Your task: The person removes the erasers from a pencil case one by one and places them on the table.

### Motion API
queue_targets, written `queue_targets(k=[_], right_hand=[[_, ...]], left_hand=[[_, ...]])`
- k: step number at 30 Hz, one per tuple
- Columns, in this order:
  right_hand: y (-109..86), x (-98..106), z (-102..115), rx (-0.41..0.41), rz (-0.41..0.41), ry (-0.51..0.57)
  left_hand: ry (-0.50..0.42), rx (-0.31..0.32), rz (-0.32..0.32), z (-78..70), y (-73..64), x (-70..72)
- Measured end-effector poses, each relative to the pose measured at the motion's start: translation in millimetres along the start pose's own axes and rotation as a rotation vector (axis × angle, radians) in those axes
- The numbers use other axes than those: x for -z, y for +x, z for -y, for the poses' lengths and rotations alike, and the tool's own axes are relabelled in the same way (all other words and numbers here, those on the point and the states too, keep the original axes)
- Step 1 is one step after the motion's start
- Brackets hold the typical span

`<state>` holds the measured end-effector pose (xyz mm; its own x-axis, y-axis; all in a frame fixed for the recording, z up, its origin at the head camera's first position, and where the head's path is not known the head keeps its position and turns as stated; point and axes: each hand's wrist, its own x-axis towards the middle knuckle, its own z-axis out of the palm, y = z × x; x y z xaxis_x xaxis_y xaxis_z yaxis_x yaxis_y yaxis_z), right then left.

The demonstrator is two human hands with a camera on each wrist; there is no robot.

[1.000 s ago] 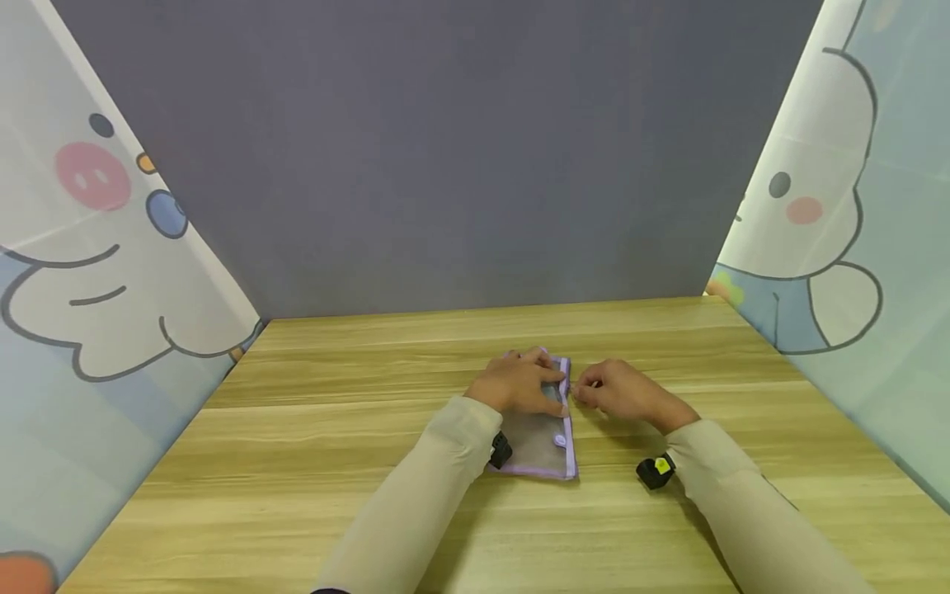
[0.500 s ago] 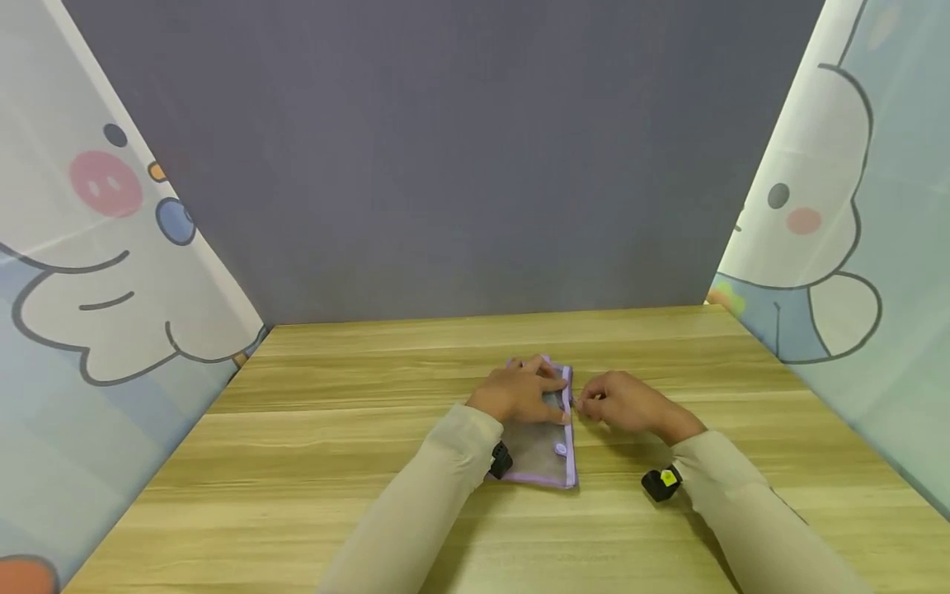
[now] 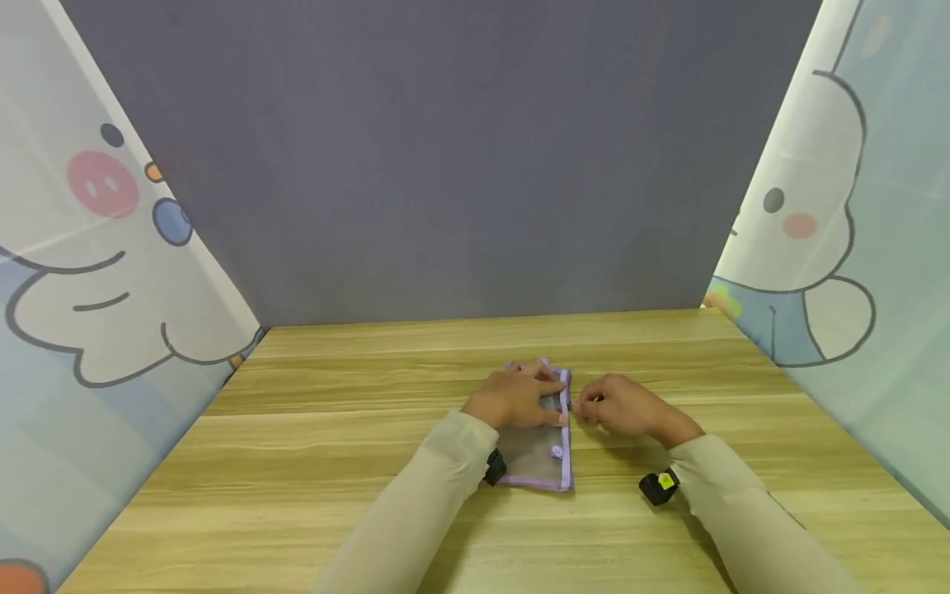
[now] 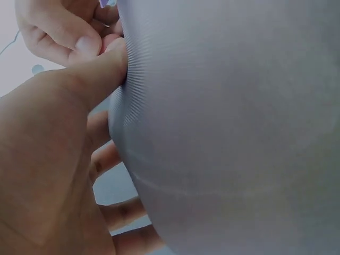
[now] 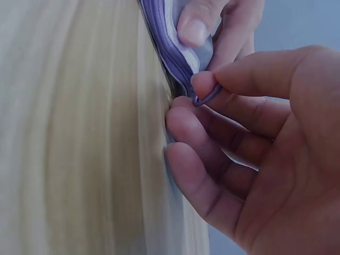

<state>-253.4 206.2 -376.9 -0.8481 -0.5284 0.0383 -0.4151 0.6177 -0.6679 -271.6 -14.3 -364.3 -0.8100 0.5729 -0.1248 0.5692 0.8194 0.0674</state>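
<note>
A grey see-through pouch (image 3: 530,458) with purple edging lies flat on the wooden table. My left hand (image 3: 514,398) rests on it with fingers spread, its thumb and fingertips pressing close to the right edge. In the left wrist view the pale grey sheet (image 4: 228,117) fills the right side, touched by the thumb. Just off that edge, my right hand (image 3: 623,404) pinches a thin purple cord loop (image 5: 208,97) between thumb and index finger. Its other fingers rest on the tabletop. A small round purple button (image 3: 557,452) sits on the pouch nearer me.
The wooden table (image 3: 334,462) extends around the pouch on all sides. A dark grey panel (image 3: 460,165) stands behind it. Cartoon-printed curtains (image 3: 104,272) flank the table left and right. Black wrist cameras (image 3: 658,487) sit close above the table.
The view has tilted slightly, so everything sits a little lower in frame. Both hands keep about the same places on and beside the pouch; the right hand still pinches at the edge.
</note>
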Motion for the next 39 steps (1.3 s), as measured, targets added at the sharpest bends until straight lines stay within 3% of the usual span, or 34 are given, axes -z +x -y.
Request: queue_targets(k=[6,12,18,26,39], right_hand=[[0.9,-1.7,-3.3,-0.03,-0.042,0.021],[2.5,-1.0,-3.1,-0.065,-0.097,0.064],[2.1,-0.7,-5.3,-0.086,-0.126,0.071],[3.5,-0.9,-7.6,-0.096,-0.1,0.061],[3.6,-1.4,-1.7,-0.002,-0.075,-0.076]], left_hand=[[0.036,-0.118,-0.054,-2.5,-3.7,3.0],[0.058,-0.156,-0.054,-0.2,-1.7,7.8],[0.062,-0.143,-0.015,2.4,2.6,5.9],[-0.019,-0.062,0.026,5.5,6.8,3.8],[-0.028,-0.002,0.053,2.9,5.6,4.0]])
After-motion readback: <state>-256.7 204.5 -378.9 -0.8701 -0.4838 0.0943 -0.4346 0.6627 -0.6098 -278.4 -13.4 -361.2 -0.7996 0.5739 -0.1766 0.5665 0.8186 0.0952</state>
